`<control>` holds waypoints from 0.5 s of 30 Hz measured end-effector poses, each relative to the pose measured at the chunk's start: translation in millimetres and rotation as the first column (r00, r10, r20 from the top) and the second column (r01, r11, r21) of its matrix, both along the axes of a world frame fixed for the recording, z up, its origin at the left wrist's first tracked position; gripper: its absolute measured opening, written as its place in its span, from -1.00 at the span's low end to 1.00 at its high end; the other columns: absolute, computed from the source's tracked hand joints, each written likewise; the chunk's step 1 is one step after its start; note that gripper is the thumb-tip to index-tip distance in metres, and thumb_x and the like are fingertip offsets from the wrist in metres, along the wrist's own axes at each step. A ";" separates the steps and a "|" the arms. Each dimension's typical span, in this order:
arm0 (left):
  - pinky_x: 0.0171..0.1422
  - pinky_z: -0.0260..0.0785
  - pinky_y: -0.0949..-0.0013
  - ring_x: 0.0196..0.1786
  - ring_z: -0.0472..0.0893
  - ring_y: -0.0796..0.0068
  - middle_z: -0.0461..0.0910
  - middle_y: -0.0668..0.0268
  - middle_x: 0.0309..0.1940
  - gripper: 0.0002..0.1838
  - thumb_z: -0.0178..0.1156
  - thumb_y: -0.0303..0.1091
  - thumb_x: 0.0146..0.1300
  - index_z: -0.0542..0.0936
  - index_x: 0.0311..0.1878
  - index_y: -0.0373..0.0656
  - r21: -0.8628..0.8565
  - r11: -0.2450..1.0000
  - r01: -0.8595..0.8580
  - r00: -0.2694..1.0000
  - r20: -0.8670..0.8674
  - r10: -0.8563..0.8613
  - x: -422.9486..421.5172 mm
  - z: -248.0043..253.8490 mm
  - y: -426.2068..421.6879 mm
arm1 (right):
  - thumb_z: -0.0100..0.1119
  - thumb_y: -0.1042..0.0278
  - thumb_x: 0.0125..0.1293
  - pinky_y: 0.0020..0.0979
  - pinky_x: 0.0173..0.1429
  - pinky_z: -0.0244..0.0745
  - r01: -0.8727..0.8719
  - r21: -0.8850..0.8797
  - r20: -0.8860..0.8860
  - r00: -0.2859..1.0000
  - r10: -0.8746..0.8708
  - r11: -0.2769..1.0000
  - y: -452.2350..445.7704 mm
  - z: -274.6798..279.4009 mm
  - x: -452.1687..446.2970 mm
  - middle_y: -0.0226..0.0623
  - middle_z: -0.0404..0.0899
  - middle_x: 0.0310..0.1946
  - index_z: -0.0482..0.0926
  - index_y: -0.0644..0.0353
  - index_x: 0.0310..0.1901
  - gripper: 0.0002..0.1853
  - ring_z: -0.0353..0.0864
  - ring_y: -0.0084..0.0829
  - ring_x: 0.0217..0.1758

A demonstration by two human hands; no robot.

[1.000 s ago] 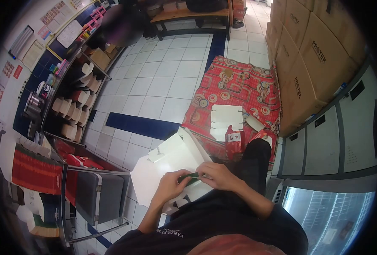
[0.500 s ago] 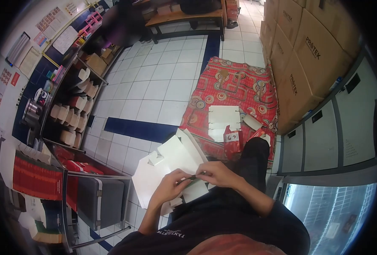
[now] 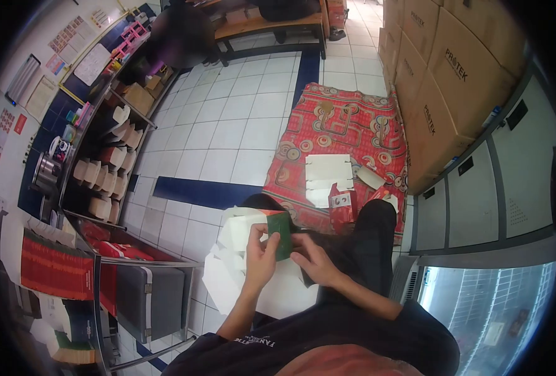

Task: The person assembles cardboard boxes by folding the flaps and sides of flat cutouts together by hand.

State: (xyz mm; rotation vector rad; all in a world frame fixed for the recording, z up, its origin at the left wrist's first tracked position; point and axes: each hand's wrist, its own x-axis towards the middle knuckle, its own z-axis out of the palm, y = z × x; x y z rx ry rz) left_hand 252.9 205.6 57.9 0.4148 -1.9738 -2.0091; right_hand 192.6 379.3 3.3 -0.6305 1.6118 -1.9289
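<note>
Above my lap, my left hand (image 3: 262, 254) grips a piece of cardboard whose green printed side (image 3: 280, 235) faces me, with the thumb on its front. The fingers of my right hand (image 3: 312, 258) are bent at the right edge of the green side; whether they pinch it is hidden. White folded card (image 3: 240, 229) shows just left of my left hand. Below both hands, white cardboard sheets (image 3: 284, 289) lie across my lap.
On the red patterned mat (image 3: 331, 119) lie a white card stack (image 3: 328, 178) and a red box (image 3: 342, 210). Cartons (image 3: 441, 88) and grey lockers (image 3: 472, 200) stand right. Shelves with folded boxes (image 3: 105, 169) stand left. A person in dark clothes (image 3: 187, 31) is at the back.
The green printed side has turned up into view between my hands. My left hand has risen and gone upright around it. The top white sheet has lifted and folded, and my right hand has shifted slightly right.
</note>
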 end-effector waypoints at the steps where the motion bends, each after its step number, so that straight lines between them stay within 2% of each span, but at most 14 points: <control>1: 0.07 0.56 0.46 0.04 0.71 0.55 0.60 0.30 0.03 -0.84 0.19 -0.48 0.69 0.46 0.20 -0.24 0.046 0.999 -0.008 0.999 -0.033 0.009 -1.5 -1.3 4.4 | 0.31 0.20 0.68 -0.29 0.19 0.70 -0.119 0.092 -0.053 0.991 0.124 0.989 3.8 -2.8 -1.8 -0.08 0.66 0.22 0.50 0.30 0.38 -0.56 0.78 -0.39 0.08; 2: 0.07 0.56 0.46 0.04 0.71 0.55 0.60 0.30 0.03 -0.84 0.19 -0.48 0.69 0.46 0.20 -0.24 0.049 0.999 -0.006 1.000 -0.029 0.007 -3.0 -9.0 8.2 | 0.21 0.04 0.74 -0.31 0.22 0.66 -0.252 0.276 -0.001 0.965 0.263 0.927 12.7 -4.7 -10.9 -0.18 0.71 0.14 0.53 0.28 0.35 -0.54 0.74 -0.43 0.09; 3: 0.11 0.54 0.46 0.05 0.70 0.56 0.62 0.30 0.03 -0.84 0.20 -0.48 0.69 0.48 0.19 -0.24 0.047 0.999 -0.022 0.998 -0.062 0.025 -6.5 -24.2 9.7 | 0.21 0.04 0.74 -0.31 0.22 0.66 -0.253 0.277 0.002 0.965 0.263 0.927 15.8 -16.3 -9.3 -0.18 0.71 0.14 0.53 0.28 0.35 -0.54 0.74 -0.43 0.09; 5: 0.15 0.53 0.47 0.06 0.68 0.57 0.64 0.29 0.04 -0.84 0.21 -0.49 0.68 0.49 0.18 -0.23 0.040 0.998 -0.046 0.994 -0.096 0.050 -10.9 -53.2 8.5 | 0.13 -0.08 0.76 -0.37 0.22 0.60 -0.150 0.018 0.256 0.956 0.141 0.989 16.3 -44.1 -4.8 -0.25 0.70 0.14 0.58 0.25 0.33 -0.50 0.68 -0.48 0.13; 6: 0.16 0.52 0.46 0.05 0.68 0.57 0.67 0.29 0.04 -0.85 0.22 -0.49 0.67 0.51 0.17 -0.22 0.166 0.985 -0.041 0.993 -0.104 0.059 -12.6 -68.0 6.2 | 0.01 -0.09 0.79 -0.35 0.31 0.58 -0.278 0.002 0.375 0.891 0.256 0.961 20.8 -40.3 -14.0 -0.22 0.68 0.24 0.54 0.20 0.42 -0.48 0.69 -0.44 0.23; 7: 0.17 0.51 0.45 0.04 0.67 0.58 0.69 0.29 0.05 -0.85 0.24 -0.50 0.65 0.53 0.16 -0.21 0.291 0.956 -0.027 0.992 -0.113 0.063 -17.2 -77.7 3.7 | 0.01 -0.09 0.79 -0.35 0.31 0.58 -0.272 0.002 0.371 0.894 0.252 0.962 24.1 -39.6 -19.2 -0.22 0.68 0.24 0.54 0.20 0.42 -0.48 0.69 -0.44 0.23; 8: 0.18 0.52 0.45 0.06 0.67 0.57 0.71 0.30 0.06 -0.83 0.28 -0.48 0.62 0.56 0.16 -0.17 0.331 0.944 -0.011 0.992 -0.116 0.052 -19.9 -86.8 -1.1 | -0.02 -0.07 0.79 -0.28 0.43 0.55 -0.273 -0.129 0.610 0.736 0.293 0.953 28.9 -39.1 -22.5 -0.18 0.65 0.36 0.46 0.20 0.53 -0.44 0.66 -0.39 0.34; 9: 0.18 0.52 0.45 0.06 0.67 0.57 0.71 0.30 0.06 -0.83 0.28 -0.48 0.62 0.56 0.16 -0.17 0.336 0.942 -0.003 0.992 -0.117 0.045 -22.0 -92.1 -3.9 | -0.06 -0.05 0.80 -0.21 0.56 0.51 -0.234 -0.254 0.788 0.512 0.341 0.939 33.3 -38.6 -23.3 -0.15 0.61 0.47 0.38 0.20 0.64 -0.38 0.63 -0.34 0.46; 10: 0.20 0.53 0.43 0.07 0.68 0.55 0.71 0.30 0.06 -0.82 0.30 -0.46 0.60 0.56 0.17 -0.16 0.393 0.919 0.027 0.994 -0.105 0.016 -24.3 -97.4 -6.8 | -0.06 -0.06 0.78 -0.16 0.57 0.52 -0.249 -0.293 0.751 0.538 0.384 0.923 34.8 -44.1 -22.3 -0.14 0.59 0.50 0.27 0.16 0.71 -0.33 0.66 -0.26 0.46; 11: 0.21 0.54 0.42 0.09 0.68 0.54 0.72 0.30 0.06 -0.80 0.31 -0.45 0.59 0.56 0.17 -0.15 0.446 0.893 0.055 0.995 -0.097 -0.013 -26.5 -102.4 -10.0 | -0.06 -0.06 0.78 -0.16 0.57 0.52 -0.247 -0.292 0.749 0.542 0.381 0.924 34.2 -52.6 -20.3 -0.14 0.59 0.50 0.27 0.16 0.71 -0.33 0.66 -0.26 0.46; 13: 0.26 0.55 0.38 0.13 0.69 0.50 0.72 0.28 0.10 -0.77 0.31 -0.44 0.57 0.56 0.19 -0.15 0.482 0.869 0.111 0.990 -0.133 -0.053 -29.4 -102.8 -11.9 | -0.07 -0.04 0.77 -0.16 0.53 0.56 -0.211 -0.342 0.791 0.462 0.402 0.916 30.4 -73.8 -15.7 -0.16 0.61 0.48 0.32 0.15 0.70 -0.35 0.70 -0.26 0.42; 14: 0.31 0.57 0.34 0.18 0.70 0.46 0.72 0.26 0.14 -0.75 0.31 -0.44 0.55 0.56 0.21 -0.16 0.517 0.840 0.164 0.982 -0.167 -0.089 -30.5 -102.9 -12.3 | -0.07 -0.04 0.77 -0.16 0.53 0.56 -0.209 -0.341 0.791 0.463 0.400 0.917 31.0 -84.3 -18.8 -0.16 0.61 0.48 0.32 0.15 0.70 -0.35 0.70 -0.26 0.42; 15: 0.31 0.57 0.34 0.18 0.70 0.46 0.72 0.26 0.14 -0.75 0.31 -0.44 0.55 0.56 0.21 -0.16 0.519 0.838 0.168 0.981 -0.170 -0.092 -32.0 -98.1 -12.0 | 0.00 0.05 0.75 -0.19 0.48 0.60 -0.233 -0.434 0.795 0.356 0.492 0.870 34.2 -90.4 -24.3 -0.19 0.63 0.47 0.34 0.14 0.69 -0.37 0.72 -0.29 0.39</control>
